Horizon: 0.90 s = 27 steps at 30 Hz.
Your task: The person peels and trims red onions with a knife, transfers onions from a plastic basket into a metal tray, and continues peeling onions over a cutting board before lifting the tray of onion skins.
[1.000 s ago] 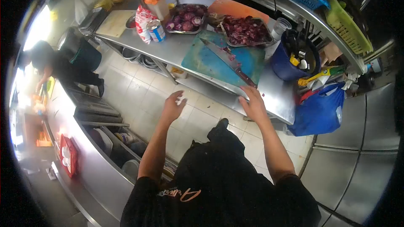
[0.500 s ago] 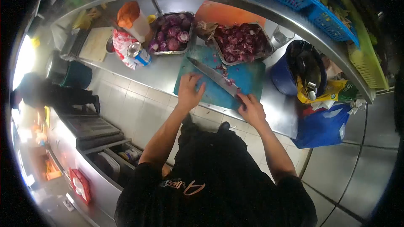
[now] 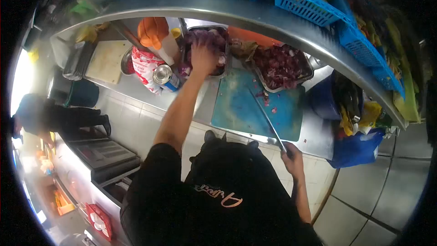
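Observation:
My left hand [image 3: 204, 58] reaches into a foil tray [image 3: 224, 70] of red onions [image 3: 221, 41]. Its fingers look spread over the onions, though slightly blurred, and no onion shows lifted. At the near edge of the blue cutting board [image 3: 234, 109], my right hand [image 3: 292, 158] is closed round the handle of a large kitchen knife [image 3: 267, 119]. The blade slants across the board, its tip pointing away from me. Small purple onion scraps [image 3: 266, 100] lie beside the blade. Behind the board, a second foil tray [image 3: 273, 89] holds cut onion pieces and peel [image 3: 283, 66].
Left of the onions stand a tin can [image 3: 163, 75], a red-and-white bag [image 3: 144, 66] and an orange-topped container [image 3: 152, 32]. A dark blue bucket [image 3: 321, 96] is at right. Blue baskets [image 3: 309, 9] line the overhead shelf [image 3: 255, 22]. Another person [image 3: 54, 111] stands far left.
My left hand has moved from above the cutting board to the onion tray. My right hand has drawn the knife toward me, turning its blade steeper. The camera view has shifted.

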Tool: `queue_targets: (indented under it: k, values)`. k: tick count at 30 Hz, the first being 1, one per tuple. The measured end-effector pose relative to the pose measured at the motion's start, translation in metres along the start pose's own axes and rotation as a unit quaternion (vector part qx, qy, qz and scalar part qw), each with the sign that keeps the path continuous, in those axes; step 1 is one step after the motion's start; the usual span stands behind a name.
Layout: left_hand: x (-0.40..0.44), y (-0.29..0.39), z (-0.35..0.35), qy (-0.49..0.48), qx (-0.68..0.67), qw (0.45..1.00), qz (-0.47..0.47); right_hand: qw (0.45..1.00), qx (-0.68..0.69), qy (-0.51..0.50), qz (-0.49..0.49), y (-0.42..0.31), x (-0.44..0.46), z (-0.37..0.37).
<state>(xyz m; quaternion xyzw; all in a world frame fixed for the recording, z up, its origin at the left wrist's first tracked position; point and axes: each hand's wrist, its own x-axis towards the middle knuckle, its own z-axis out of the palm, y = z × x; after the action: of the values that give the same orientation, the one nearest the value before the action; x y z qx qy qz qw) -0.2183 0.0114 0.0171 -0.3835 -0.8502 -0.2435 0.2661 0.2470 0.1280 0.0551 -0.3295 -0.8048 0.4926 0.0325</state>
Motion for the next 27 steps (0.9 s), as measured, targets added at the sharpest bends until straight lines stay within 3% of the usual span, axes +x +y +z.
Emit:
queue_targets:
  k: [1, 3, 4, 6, 8, 10, 13, 15, 18, 20, 22, 24, 27]
  values:
    - [0.014, -0.019, 0.017, 0.005, 0.045, 0.994, 0.099, 1.0, 0.007, -0.009, 0.005, 0.0, -0.001, 0.007]
    - [0.04, -0.006, 0.008, -0.124, 0.092, 0.986, 0.063, 0.995, 0.091, -0.011, -0.045, 0.022, 0.006, 0.03]
    - [0.055, 0.002, 0.002, -0.186, 0.114, 0.975, 0.044, 0.997, 0.058, -0.025, -0.04, 0.006, 0.01, 0.032]
    - [0.076, 0.006, -0.008, -0.283, 0.088, 0.95, -0.099, 0.999, -0.006, -0.037, -0.029, -0.014, 0.015, 0.031]
    - [0.068, -0.049, 0.06, -0.317, 0.123, 0.938, -0.065, 0.999, -0.023, -0.025, -0.015, -0.01, 0.017, 0.036]
    - [0.067, -0.046, 0.046, -0.292, 0.162, 0.943, -0.003, 1.0, -0.01, -0.005, 0.018, -0.009, 0.018, 0.039]
    - [0.085, 0.012, -0.019, -0.344, 0.133, 0.928, -0.046, 0.998, 0.014, -0.016, 0.065, -0.007, 0.016, 0.035]
    - [0.092, 0.026, -0.024, -0.354, 0.122, 0.925, -0.06, 0.997, 0.01, -0.029, 0.076, -0.011, 0.015, 0.03]
    - [0.067, -0.019, 0.069, -0.259, 0.169, 0.951, 0.015, 0.999, -0.019, -0.023, 0.034, -0.014, 0.016, 0.024]
    - [0.078, 0.007, 0.012, -0.282, 0.081, 0.956, -0.011, 0.999, -0.03, -0.022, 0.024, -0.013, 0.016, 0.023]
    - [0.078, 0.018, -0.005, -0.203, 0.066, 0.976, 0.027, 0.999, -0.03, -0.023, 0.023, -0.006, 0.016, 0.023]
    - [0.071, 0.013, -0.001, -0.019, 0.123, 0.983, 0.132, 0.997, -0.012, -0.033, 0.068, -0.007, 0.015, 0.024]
    - [0.047, 0.013, -0.002, -0.155, 0.053, 0.975, 0.15, 0.997, 0.033, -0.018, 0.068, 0.011, 0.013, 0.032]
